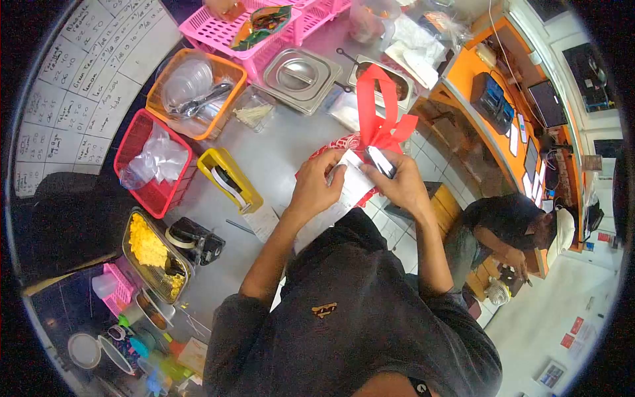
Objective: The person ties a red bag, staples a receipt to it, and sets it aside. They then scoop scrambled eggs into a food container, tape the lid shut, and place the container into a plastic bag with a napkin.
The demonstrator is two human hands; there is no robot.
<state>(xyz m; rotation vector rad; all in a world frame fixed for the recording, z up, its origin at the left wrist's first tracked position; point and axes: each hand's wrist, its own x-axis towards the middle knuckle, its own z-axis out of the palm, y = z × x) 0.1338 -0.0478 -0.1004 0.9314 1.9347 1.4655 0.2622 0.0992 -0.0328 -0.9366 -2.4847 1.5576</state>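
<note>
From the head camera: a person in a dark shirt [357,324] worked at the edge of a steel counter [261,149], both bare hands brought together in front of the body. The left hand [319,185] pinched a white paper slip [354,175] between thumb and fingers. The right hand [402,184] was closed around a white-and-dark stapler [381,163], or a tool much like one, its body angled toward the paper. A red bag [389,132] stood just beyond the fingers, its broad handles rising above them and its red-and-white patterned side partly hidden; whether the slip was attached to it could not be told.

On the counter to the left, a yellow tape dispenser [226,178] sat near another strip of paper [262,221]. Beside it, a red basket [177,190] held clear plastic bags [159,157], and an orange basket [226,109] contained clear plastic lids [187,85]. A lidded steel pan [297,76] rested farther back, near a pink basket [208,32]. Shredded yellow food [147,239] filled much of a tray closer to the shirt. At right, a co-worker [497,215] in a white cap [562,233] bent forward, low beside an orange desk [460,73].
</note>
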